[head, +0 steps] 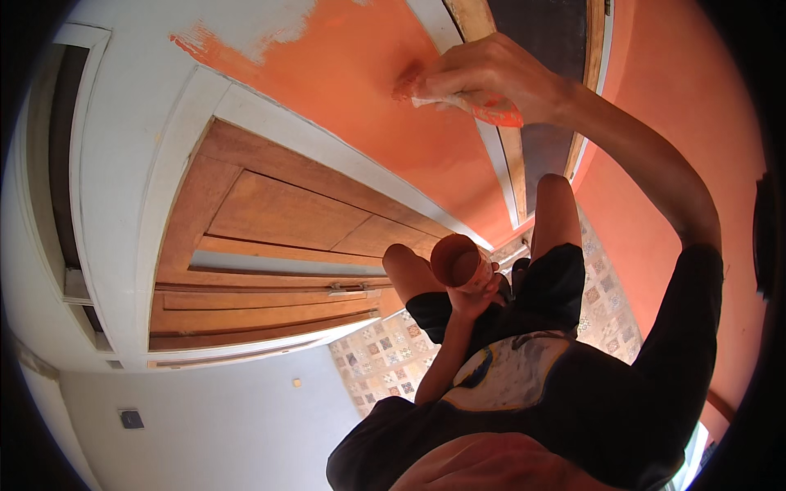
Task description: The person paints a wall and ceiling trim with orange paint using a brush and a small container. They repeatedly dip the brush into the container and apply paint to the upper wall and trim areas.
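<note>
My right hand (485,77) is raised to the wall on a bent arm and grips a paintbrush (494,110) with a pale, orange-smeared handle. Its bristles are mostly hidden behind my fingers and seem to touch the wall at a darker orange patch. Orange paint (368,80) covers this wall strip, with a ragged edge against the white part (233,21). Low in front of my body, my left hand (476,297) holds an orange-brown cup (457,264), its mouth facing up. What is inside the cup is too dim to tell.
A wooden door (288,208) in a white frame (245,101) stands left of the painted strip. To its right is a dark panel (540,73) with a wooden frame, then an orange wall (681,123). Patterned floor tiles (387,362) show below, beside my bent knees.
</note>
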The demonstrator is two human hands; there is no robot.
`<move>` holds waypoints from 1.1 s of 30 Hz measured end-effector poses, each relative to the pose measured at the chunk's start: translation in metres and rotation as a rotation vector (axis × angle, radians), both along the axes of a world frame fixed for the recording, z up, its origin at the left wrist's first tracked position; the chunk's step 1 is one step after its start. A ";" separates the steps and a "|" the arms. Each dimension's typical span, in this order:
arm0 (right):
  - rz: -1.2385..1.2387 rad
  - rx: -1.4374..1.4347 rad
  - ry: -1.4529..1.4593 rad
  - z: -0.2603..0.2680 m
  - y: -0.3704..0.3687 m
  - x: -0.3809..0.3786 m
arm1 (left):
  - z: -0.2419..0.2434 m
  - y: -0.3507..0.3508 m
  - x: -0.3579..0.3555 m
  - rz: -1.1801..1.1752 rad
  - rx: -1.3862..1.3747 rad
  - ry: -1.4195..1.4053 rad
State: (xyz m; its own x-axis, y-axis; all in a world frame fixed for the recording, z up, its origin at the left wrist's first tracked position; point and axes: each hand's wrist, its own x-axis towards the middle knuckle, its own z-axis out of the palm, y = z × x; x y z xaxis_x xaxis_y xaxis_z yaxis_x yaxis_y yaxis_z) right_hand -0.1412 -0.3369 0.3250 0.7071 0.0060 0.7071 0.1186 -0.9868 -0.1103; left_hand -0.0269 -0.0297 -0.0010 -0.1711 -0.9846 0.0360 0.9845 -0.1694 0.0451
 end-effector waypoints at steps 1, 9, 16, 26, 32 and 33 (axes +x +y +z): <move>-0.035 0.082 0.002 0.017 -0.005 0.002 | 0.001 0.000 -0.001 0.005 0.007 0.005; 0.351 -0.033 -0.662 0.120 -0.022 0.030 | 0.002 0.003 -0.002 0.021 0.019 -0.016; 0.110 -0.316 -0.524 0.032 -0.013 0.013 | -0.005 0.003 0.003 0.058 0.082 -0.063; 0.027 0.066 -0.055 -0.003 -0.001 -0.006 | -0.007 0.005 0.005 0.053 0.087 -0.051; 0.178 -0.073 -0.404 0.058 -0.029 0.007 | -0.010 0.006 0.005 0.075 0.064 -0.061; 0.181 -0.121 -0.485 0.057 -0.029 0.007 | -0.010 0.006 0.005 0.083 0.058 -0.060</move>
State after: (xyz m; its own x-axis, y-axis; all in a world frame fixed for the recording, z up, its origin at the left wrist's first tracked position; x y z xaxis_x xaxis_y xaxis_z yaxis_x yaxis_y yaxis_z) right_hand -0.1337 -0.3656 0.3824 0.2788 0.1992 0.9395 0.2972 -0.9481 0.1128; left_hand -0.0215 -0.0233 -0.0113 -0.0892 -0.9956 -0.0293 0.9911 -0.0916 0.0965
